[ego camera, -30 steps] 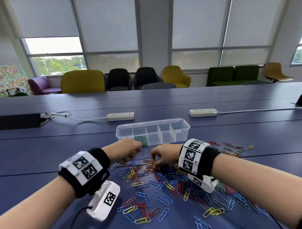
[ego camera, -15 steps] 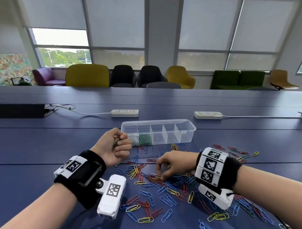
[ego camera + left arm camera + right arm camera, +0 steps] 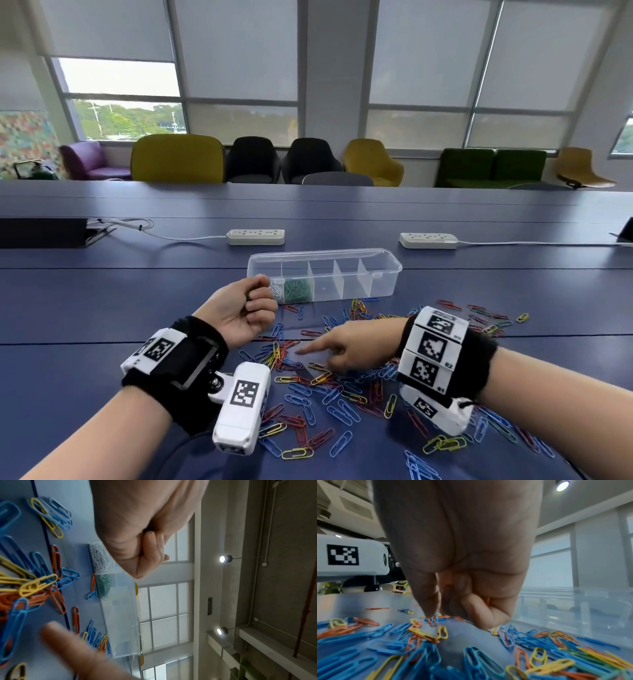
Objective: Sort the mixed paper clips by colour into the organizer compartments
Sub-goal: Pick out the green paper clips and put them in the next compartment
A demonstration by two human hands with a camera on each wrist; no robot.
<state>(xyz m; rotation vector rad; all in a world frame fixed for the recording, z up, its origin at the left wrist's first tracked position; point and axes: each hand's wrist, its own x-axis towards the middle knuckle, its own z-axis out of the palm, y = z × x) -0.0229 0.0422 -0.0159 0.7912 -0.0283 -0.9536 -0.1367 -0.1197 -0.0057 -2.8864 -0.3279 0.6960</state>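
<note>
A clear organizer stands mid-table, with white clips in its leftmost compartment and green clips in the one beside it; the others look empty. My left hand is turned palm up just left of the organizer's front corner, fingers curled round small dark green clips. My right hand hovers low over the mixed pile of blue, red and yellow clips. Its index finger points left and its other fingers are curled; I see nothing held. The right wrist view shows the thumb tip touching the clips.
Two white power strips lie behind the organizer, and a black box sits at the far left. More clips are scattered to the right. Chairs line the table's far side.
My left hand pulled back from the pile and turned palm up beside the organizer, still gripping green clips. My right hand stopped pinching in the pile and stretched its index finger leftward.
</note>
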